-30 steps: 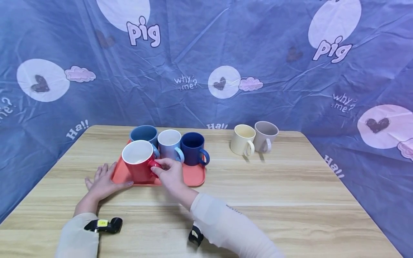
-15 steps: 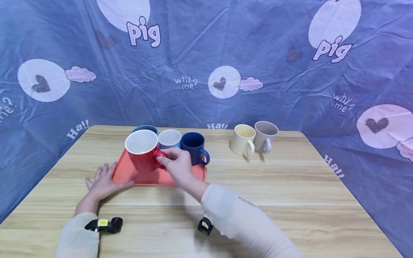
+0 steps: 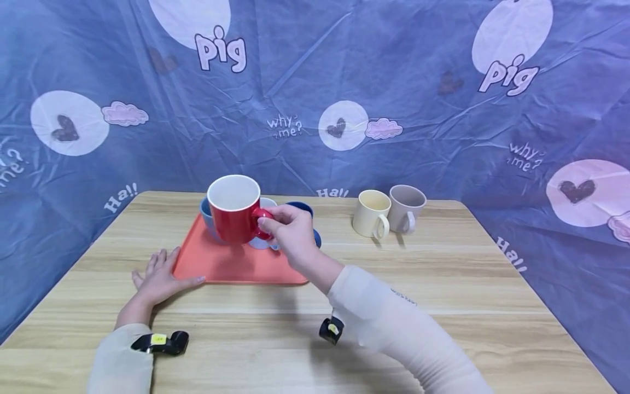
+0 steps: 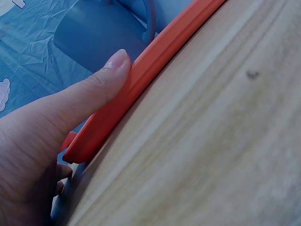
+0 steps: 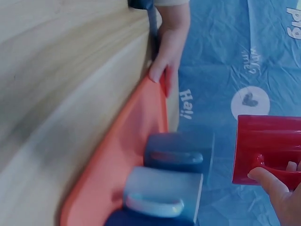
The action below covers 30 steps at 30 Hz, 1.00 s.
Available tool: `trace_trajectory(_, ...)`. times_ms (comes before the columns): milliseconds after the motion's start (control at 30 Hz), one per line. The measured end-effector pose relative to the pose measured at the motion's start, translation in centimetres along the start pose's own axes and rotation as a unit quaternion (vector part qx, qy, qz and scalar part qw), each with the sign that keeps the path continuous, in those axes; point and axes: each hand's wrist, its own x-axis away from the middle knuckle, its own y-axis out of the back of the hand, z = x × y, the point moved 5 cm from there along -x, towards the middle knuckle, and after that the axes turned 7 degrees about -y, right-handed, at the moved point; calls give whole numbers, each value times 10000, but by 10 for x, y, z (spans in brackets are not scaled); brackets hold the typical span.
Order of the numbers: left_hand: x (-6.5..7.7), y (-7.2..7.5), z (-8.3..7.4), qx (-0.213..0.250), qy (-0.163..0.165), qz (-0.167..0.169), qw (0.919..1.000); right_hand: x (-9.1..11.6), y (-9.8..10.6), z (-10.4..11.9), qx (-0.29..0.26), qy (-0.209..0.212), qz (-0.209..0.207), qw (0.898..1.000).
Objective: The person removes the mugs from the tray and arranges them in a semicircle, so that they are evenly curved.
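My right hand (image 3: 297, 241) grips the handle of a red mug (image 3: 233, 224) with a white inside. The mug hangs upright above the orange tray (image 3: 216, 265), apart from it, as the right wrist view (image 5: 254, 146) also shows. My left hand (image 3: 159, 279) lies at the tray's front left corner, fingers spread and thumb along the front edge. In the left wrist view the thumb (image 4: 101, 87) touches the tray's rim. On the tray stand a grey-blue mug (image 5: 176, 146), a light blue mug (image 5: 162, 186) and a dark blue mug (image 3: 300, 207), partly hidden in the head view.
To the right on the wooden table (image 3: 443, 306) stand a cream mug (image 3: 369, 219) and a grey mug (image 3: 401, 210), side by side, handles toward me. A blue printed cloth (image 3: 305, 82) hangs behind the table.
My right hand has lifted the red mug off the tray, moving it up and to the right. The left hand has stayed at the tray's corner.
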Motion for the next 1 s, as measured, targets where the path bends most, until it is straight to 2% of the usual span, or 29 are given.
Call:
trace_trajectory(100,0,-1,0,10,-6,-7,10000,-9,10,2,36,162,-115,9998)
trace_trajectory(200,-1,-1,1,-9,8,-8,10000,-35,25,-12,-106,635,15,9979)
trace_trajectory(300,-1,-2,1,-18,18,-13,10000,-41,40,-8,-193,783,-90,9967)
trace_trajectory(333,-1,-2,1,-20,24,-11,10000,-40,45,-3,-212,823,-171,9962)
trace_trajectory(433,-2,-2,1,-43,18,-12,10000,-19,55,24,-187,557,-605,9964)
trace_trajectory(500,-1,-2,1,-65,21,1,10000,-16,65,33,-258,488,-741,9957)
trace_trajectory(667,0,-1,0,-90,17,27,10000,-16,93,46,-361,321,-1021,9936)
trace_trajectory(833,1,0,0,-85,-7,16,10000,-18,121,55,-433,376,-1235,9907)
trace_trajectory(1000,0,0,0,-74,-1,16,10000,-17,146,65,-768,500,-1359,9865)
